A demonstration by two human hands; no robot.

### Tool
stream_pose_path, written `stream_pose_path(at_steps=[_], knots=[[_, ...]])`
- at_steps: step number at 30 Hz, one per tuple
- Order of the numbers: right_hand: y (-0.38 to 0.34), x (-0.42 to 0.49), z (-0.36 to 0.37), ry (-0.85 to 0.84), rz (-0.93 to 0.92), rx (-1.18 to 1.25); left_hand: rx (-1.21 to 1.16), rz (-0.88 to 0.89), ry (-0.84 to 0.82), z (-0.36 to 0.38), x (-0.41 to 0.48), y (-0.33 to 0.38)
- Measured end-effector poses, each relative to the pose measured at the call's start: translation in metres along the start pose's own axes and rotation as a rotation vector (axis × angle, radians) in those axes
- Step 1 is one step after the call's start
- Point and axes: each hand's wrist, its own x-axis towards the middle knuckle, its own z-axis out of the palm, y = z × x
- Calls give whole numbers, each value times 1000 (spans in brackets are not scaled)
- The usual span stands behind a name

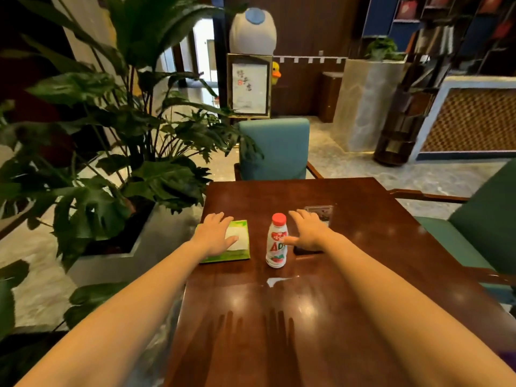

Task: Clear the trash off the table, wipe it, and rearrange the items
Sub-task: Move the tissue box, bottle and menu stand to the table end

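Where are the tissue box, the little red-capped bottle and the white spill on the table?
Tissue box [237, 256]: head view, green front edge.
Bottle [276, 245]: head view, label at mid-body.
White spill [276, 281]: head view, middle of the puddle.

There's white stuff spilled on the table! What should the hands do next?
Probably pull a tissue: the left hand already rests on the green tissue box, whose white tissue sticks up. The small white spill lies on the dark wooden table just in front of the upright white red-capped drink bottle, so it needs wiping.
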Motion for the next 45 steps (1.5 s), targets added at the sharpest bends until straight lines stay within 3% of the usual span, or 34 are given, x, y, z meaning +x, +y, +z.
stream_pose_path(at_steps=[9, 19, 29, 35, 45], knots=[[7, 52, 45, 123, 59, 231, -6, 38, -13, 45, 63, -33], [18, 88, 92, 70, 51, 658, -21, 24, -171, 99, 105, -47], [24, 135, 114, 54, 69, 787, 15, -22, -241, 112, 142, -62], [22, 138, 115, 98, 50, 852, 108, 41, -321, 109, 168, -67], [23, 124, 84, 182, 69, 878, 2, 143, -150, 102, 156, -71]])
